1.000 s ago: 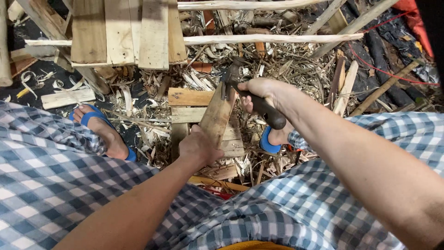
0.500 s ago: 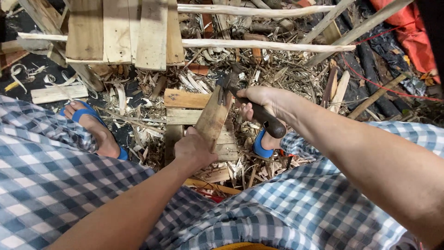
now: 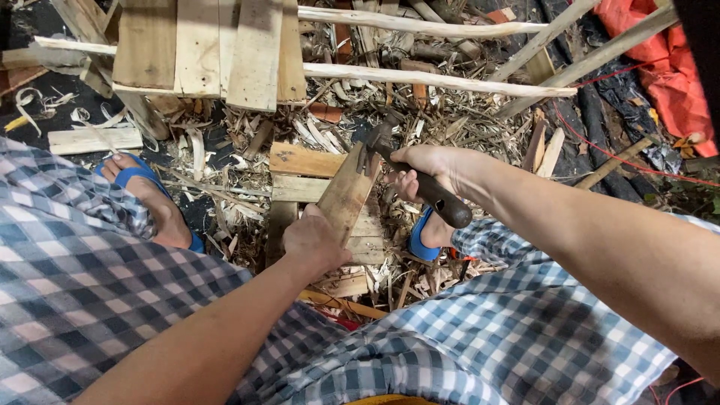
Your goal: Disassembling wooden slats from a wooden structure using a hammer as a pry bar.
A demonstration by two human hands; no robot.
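1. Fingers of your left hand (image 3: pixel 313 241) are curled tight around the lower end of the short pale wooden slat (image 3: pixel 346 196), holding it tilted, its top leaning toward the tool.
2. Your right hand (image 3: pixel 429 169) has its fingers wrapped shut around the dark handle of the claw hammer (image 3: pixel 411 174); the steel head sits right at the slat's upper edge, touching or nearly so — I cannot tell whether the claw is hooked on anything there.
3. That slat stands between your knees, over a low stack of flat pale boards (image 3: pixel 301 160) lying on the ground.
4. The step in hand looks like working the hammer head against the slat's top end. The next move would call for a firm brace from the left hand and a short, controlled motion of the right wrist, kept clear of the left knuckles.
5. Both forearms reach forward and down from the blue-and-white checked cloth (image 3: pixel 82 285) over your legs; the right arm comes in from the right — wrist bent inward.
6. Your feet in blue rubber sandals (image 3: pixel 139 177) flank the work, on a floor thick with wood shavings (image 3: pixel 225 202).
7. Farther out lie a slatted wooden pallet panel (image 3: pixel 202 49), long peeled poles (image 3: pixel 435 79) and an orange sheet (image 3: pixel 671 71).
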